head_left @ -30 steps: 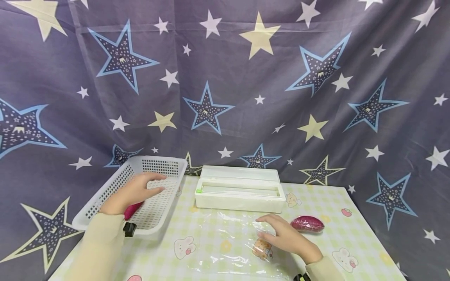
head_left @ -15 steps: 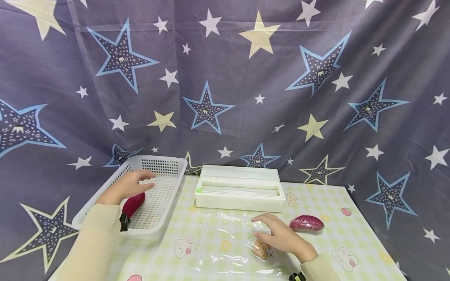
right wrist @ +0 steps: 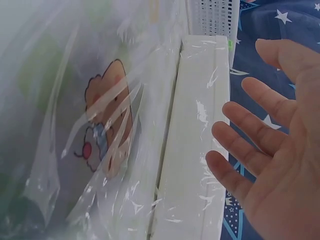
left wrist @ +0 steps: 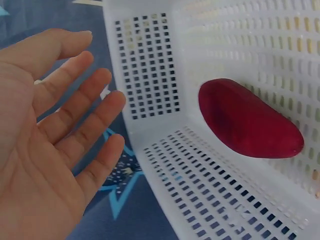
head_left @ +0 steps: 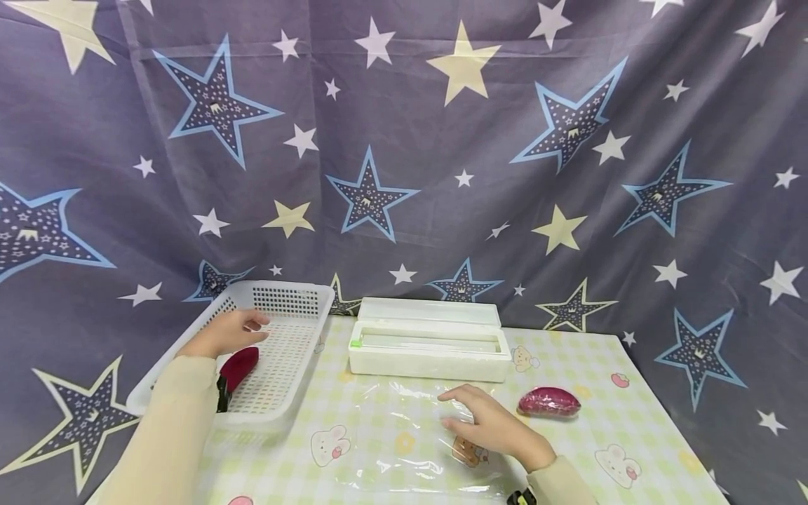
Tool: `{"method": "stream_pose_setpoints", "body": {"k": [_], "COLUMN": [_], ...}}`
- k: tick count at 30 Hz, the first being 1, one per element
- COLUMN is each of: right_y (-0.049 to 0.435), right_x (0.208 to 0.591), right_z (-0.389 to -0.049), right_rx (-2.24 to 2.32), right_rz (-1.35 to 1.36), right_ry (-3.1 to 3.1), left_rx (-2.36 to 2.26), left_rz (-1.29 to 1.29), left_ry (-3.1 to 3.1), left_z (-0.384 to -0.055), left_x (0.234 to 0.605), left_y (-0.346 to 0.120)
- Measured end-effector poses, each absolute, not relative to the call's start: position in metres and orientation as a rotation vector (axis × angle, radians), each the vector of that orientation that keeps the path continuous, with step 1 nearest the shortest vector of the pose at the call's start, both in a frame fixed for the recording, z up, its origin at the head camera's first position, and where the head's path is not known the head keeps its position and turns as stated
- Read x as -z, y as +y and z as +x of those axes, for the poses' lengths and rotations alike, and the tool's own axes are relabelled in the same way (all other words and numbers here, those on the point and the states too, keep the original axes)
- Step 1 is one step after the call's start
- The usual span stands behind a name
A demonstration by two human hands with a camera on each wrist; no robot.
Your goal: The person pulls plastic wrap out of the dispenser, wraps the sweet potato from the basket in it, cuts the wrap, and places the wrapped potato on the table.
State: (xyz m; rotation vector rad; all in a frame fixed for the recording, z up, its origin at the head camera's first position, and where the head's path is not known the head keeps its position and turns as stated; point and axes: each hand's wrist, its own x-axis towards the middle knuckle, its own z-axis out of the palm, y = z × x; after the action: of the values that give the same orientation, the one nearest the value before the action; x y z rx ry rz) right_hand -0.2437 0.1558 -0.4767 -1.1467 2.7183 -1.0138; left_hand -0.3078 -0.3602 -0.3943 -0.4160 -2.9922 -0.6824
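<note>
My left hand [head_left: 229,332] is over the left side of a white perforated plastic basket [left wrist: 150,125], with loosely bent fingers and nothing in them. Inside the basket, apart from that hand, lies a smooth dark red sweet potato [left wrist: 250,120]. My right hand [head_left: 489,426] hovers over a sheet of clear plastic film [head_left: 398,449] spread on the table, its fingers relaxed and holding nothing. To the right of this hand lies another red sweet potato [head_left: 549,402], with a shiny wrapped-looking surface.
Behind the film stands a long white cling film box [head_left: 429,363] with its lid raised and a green piece at its left end. A checked cloth with cartoon prints covers the table [head_left: 631,393]. A star-patterned curtain [head_left: 404,140] hangs close behind.
My left hand has drawn back to the left over the basket, uncovering more of the sweet potato. My right hand has shifted a little to the left above the film.
</note>
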Motion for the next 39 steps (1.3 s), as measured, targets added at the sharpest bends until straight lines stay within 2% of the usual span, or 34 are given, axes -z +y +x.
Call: {"method": "stream_pose_setpoints", "body": {"k": [14, 30, 39], "right_y": [0.146, 0.127, 0.118], "right_x": [0.483, 0.482, 0.486], "right_z": [-0.244, -0.239, -0.238], "right_rx": [1.038, 0.992, 0.966], "right_rz": [-1.166, -1.166, -1.182], "right_ry": [2.644, 2.585, 2.585], "left_rx": [0.665, 0.964, 0.788], "left_rz": [-0.124, 0.273, 0.391], "left_ry": [-3.137, -3.149, -3.314], "left_z": [-0.315, -0.310, -0.313], "left_x": [0.413, 0.430, 0.435], "left_y": [-0.377, -0.383, -0.384]}}
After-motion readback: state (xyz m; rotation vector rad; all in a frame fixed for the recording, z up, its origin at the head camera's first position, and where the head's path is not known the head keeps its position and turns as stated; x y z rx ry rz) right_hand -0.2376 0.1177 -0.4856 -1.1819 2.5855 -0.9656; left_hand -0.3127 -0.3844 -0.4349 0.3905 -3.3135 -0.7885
